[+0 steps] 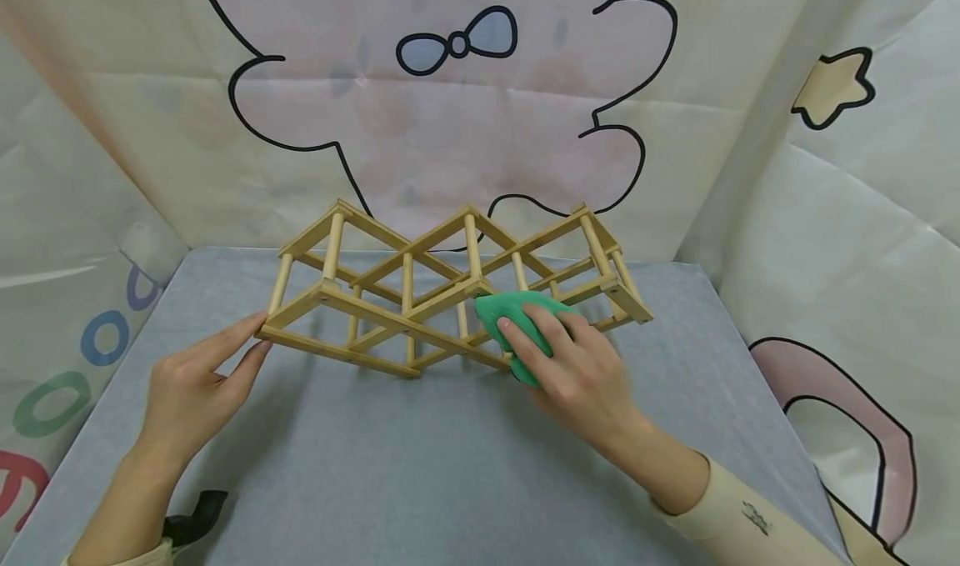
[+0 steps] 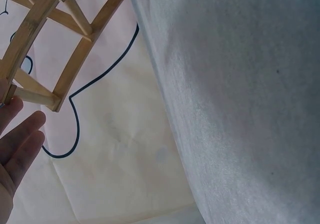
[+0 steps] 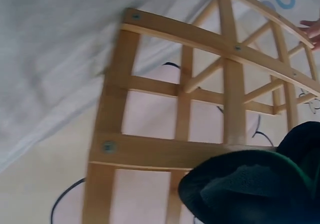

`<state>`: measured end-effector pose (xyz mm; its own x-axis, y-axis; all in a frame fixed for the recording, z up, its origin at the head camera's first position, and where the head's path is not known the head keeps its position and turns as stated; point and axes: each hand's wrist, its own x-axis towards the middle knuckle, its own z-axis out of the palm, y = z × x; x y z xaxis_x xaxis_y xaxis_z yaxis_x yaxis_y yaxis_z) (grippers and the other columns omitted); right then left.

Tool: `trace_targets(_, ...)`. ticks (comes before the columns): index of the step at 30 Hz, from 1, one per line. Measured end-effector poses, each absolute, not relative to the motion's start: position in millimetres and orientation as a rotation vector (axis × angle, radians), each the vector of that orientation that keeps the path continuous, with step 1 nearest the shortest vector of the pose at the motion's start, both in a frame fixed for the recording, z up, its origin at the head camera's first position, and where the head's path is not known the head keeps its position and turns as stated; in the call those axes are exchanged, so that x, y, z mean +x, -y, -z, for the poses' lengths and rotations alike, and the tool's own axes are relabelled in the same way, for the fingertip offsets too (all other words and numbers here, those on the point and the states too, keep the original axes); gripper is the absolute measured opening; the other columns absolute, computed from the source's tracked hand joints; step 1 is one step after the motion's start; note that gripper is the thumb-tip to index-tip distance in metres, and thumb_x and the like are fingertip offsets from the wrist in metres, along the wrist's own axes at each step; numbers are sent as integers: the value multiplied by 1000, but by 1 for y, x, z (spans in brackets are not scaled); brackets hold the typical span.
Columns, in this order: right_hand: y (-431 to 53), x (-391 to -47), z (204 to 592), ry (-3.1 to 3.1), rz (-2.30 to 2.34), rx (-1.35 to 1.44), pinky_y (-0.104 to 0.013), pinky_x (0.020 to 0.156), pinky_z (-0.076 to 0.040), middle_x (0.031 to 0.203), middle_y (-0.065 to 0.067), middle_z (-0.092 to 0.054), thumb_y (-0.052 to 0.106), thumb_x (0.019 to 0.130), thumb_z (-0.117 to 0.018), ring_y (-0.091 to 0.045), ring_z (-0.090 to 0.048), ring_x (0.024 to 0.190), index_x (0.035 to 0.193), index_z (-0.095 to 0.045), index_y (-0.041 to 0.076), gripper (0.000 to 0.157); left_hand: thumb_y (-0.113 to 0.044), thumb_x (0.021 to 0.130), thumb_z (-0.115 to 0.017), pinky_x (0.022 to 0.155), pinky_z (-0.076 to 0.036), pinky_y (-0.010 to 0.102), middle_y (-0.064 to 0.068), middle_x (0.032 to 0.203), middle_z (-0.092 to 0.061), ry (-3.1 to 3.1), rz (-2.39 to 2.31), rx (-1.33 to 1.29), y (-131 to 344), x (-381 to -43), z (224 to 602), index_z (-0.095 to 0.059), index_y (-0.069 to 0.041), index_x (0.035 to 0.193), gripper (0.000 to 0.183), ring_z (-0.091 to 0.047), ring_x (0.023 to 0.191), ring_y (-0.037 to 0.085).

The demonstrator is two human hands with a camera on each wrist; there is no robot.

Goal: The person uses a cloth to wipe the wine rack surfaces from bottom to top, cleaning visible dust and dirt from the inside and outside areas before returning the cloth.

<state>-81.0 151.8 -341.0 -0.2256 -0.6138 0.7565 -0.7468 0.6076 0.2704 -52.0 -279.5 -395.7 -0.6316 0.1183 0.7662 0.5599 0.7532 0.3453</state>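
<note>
Wooden rack [image 1: 406, 328], over the table [image 1: 420, 466]: left end pinched in your left hand [image 1: 197, 383], green cloth [image 1: 517, 312] gripped against its front by your right hand [image 1: 581, 378]. Lopsided pressure could twist it from your pinch.

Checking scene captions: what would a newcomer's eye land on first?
Probably the zigzag lattice rack of pale wooden slats and rods, mid-frame in the head view, its near left corner pinched by the left hand. Next, the bright green cloth held in the right hand at the rack's front, right of centre. Behind hangs a black-outlined pink cartoon figure with a light-blue bow.
</note>
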Motion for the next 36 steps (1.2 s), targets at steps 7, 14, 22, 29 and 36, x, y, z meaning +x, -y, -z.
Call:
trace_targets(7, -135, -79, 331, 1936, -185, 1059, -48, 69, -61, 114, -21, -71, 13, 96, -63, -40, -65, 82, 126, -74, 7, 32, -52, 106, -56, 49, -51, 13, 17, 107, -78, 2186, 727, -507, 281, -53, 396, -78, -4, 121, 55, -51, 111, -23)
trace_targets(14, -125, -77, 331, 1955, -169, 1054, -47, 65, -61, 117, -19, -70, 12, 91, -65, -39, -64, 81, 126, -75, 9, 36, -52, 106, -56, 49, -52, 13, 16, 108, -78, 2191, 724, -505, 281, -54, 397, -78, -5, 122, 55, -51, 110, -23)
trace_targets(22, -114, -77, 337, 1934, -143, 1054, -43, 63, -61, 116, -17, -72, 12, 80, -77, -37, -64, 80, 123, -76, 10, 44, -52, 106, -56, 48, -50, 11, 17, 108, -78, 2194, 751, -503, 281, -52, 396, -78, -4, 122, 55, -51, 111, -24)
trace_targets(29, -102, -74, 339, 1955, -97, 1062, -38, 55, -58, 116, -17, -71, 11, 86, -70, -34, -63, 79, 123, -76, 10, 38, -53, 105, -56, 48, -50, 11, 16, 107, -78, 2202, 744, -488, 280, -52, 397, -78, -5, 122, 55, -50, 109, -26)
trace_targets(36, -88, -70, 346, 2007, -23, 1087, -35, 52, -57, 118, -16, -71, 13, 83, -75, -32, -65, 81, 126, -75, 11, 43, -53, 106, -56, 49, -50, 12, 16, 107, -78, 2197, 733, -491, 281, -52, 397, -78, -5, 122, 55, -50, 111, -25)
